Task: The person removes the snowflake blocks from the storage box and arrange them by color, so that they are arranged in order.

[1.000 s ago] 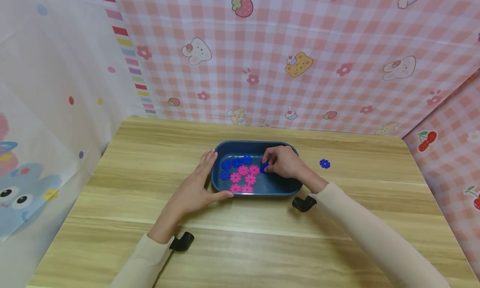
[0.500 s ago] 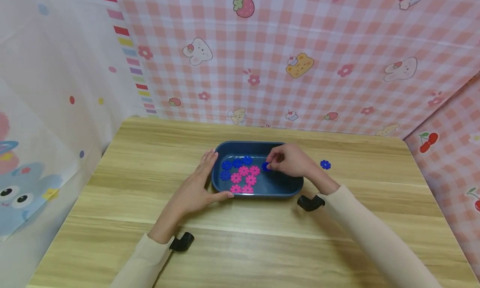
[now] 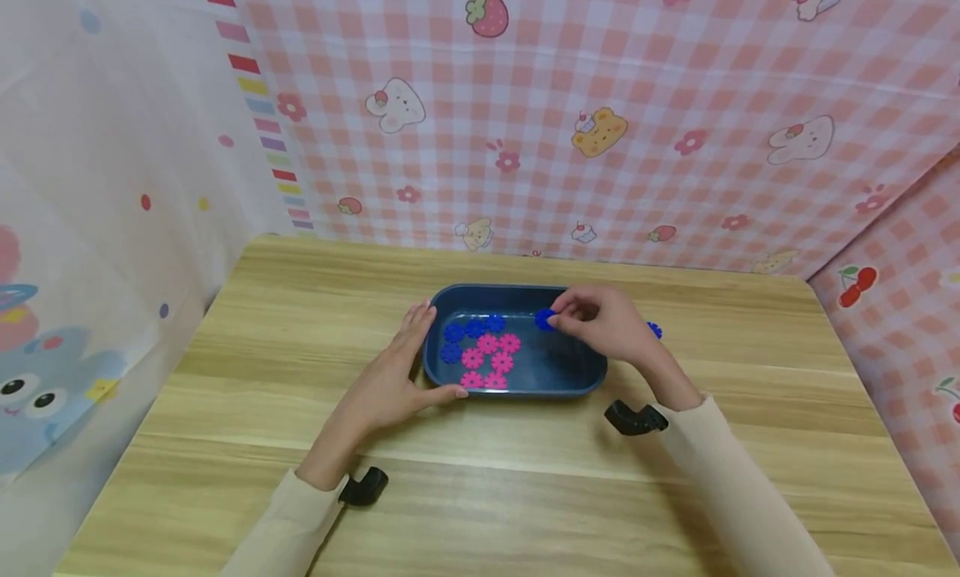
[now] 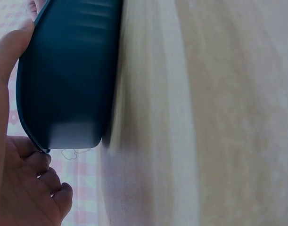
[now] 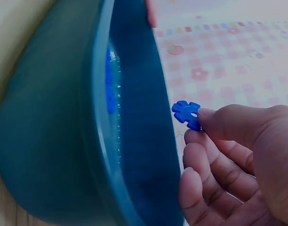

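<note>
Between thumb and forefinger my right hand (image 3: 611,323) pinches a blue snowflake building disc (image 3: 545,319), over the right part of a dark blue oblong tray (image 3: 555,368). In the right wrist view the notched blue disc (image 5: 186,114) shows beyond the tray's rim, raised to about rim height. My left hand (image 3: 386,389) rests spread against the tray's left end, thumb at the near rim and fingers at the far corner. Inside the tray, on the left, lie several blue discs (image 3: 453,333) and several pink discs (image 3: 502,362).
Another blue disc (image 3: 656,330) lies on the wooden table (image 3: 480,494) right of the tray, partly hidden by my right hand. Behind the table hangs a pink checked cloth (image 3: 450,160). Black wrist mounts (image 3: 636,418) stick out below both wrists.
My right hand has lifted the blue disc from the tray's middle, moving right and away. It now overlaps the disc on the table. The left hand has stayed put.
</note>
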Demonstrator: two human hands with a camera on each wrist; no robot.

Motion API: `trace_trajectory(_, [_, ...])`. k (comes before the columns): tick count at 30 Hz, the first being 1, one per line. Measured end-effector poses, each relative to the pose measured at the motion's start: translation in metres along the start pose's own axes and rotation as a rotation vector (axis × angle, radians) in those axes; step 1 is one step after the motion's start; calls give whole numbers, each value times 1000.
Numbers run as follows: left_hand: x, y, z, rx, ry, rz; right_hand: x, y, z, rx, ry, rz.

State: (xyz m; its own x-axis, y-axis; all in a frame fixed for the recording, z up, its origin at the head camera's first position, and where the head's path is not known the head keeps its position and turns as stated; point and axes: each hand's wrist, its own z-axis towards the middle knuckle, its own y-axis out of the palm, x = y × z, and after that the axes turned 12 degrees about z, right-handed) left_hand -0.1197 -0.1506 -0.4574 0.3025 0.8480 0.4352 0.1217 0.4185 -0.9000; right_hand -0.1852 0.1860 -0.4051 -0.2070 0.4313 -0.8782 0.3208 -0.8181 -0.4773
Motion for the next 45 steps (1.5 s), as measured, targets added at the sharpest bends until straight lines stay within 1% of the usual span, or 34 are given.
trace_trajectory(5, [-1, 0, 0, -5, 3, 0, 4, 0, -8, 79, 40, 82])
trace_trajectory(11, [-2, 1, 0, -3, -8, 1, 6, -5, -14, 164, 58, 157])
trace_trajectory(18, [-1, 2, 0, -5, -6, 0, 18, -21, -24, 252, 80, 186])
trace_trajectory(25, [-2, 2, 0, -9, -8, 2, 34, -43, -33, 357, 137, 243])
trace_trajectory(28, [-1, 2, 0, -9, -7, 0, 41, -53, -37, 379, 159, 262])
trace_trajectory(31, [-1, 2, 1, -11, -7, -1, 49, -63, -42, 395, 183, 251])
trace_trajectory(37, [-1, 2, 0, -13, -12, -2, 66, -79, -52, 433, 259, 245])
trace_trajectory(41, [-1, 2, 1, -16, -16, 4, 76, -87, -58, 437, 317, 236])
trace_trajectory(45, [-1, 2, 1, -18, -19, 12, 86, -94, -64, 428, 355, 231])
